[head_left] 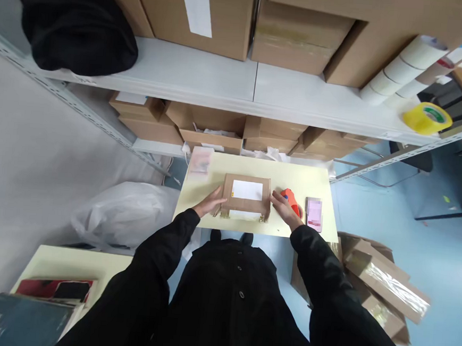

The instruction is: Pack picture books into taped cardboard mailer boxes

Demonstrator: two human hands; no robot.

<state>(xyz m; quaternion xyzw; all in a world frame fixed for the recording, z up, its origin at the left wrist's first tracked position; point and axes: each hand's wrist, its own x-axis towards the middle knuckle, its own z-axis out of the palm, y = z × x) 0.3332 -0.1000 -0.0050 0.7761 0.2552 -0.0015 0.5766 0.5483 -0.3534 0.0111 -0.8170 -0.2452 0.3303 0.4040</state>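
A small brown cardboard box point(246, 197) with a white label on top lies on the pale yellow table point(314, 179). My left hand point(211, 202) rests flat against the box's left side, fingers stretched out. My right hand point(285, 207) touches the box's right side, fingers extended. A red tape dispenser point(293, 200) lies just behind my right hand. A pink card-like item point(314, 213) lies to the right of it. Both my arms are in black sleeves.
A metal shelf point(222, 81) above holds large cartons, a black garment point(74, 27), white rolls point(399, 69) and a yellow tape roll point(427, 117). Flattened cartons point(381, 291) lie on the blue floor at right. A white bag point(124, 212) and a second table point(59, 266) with books are at left.
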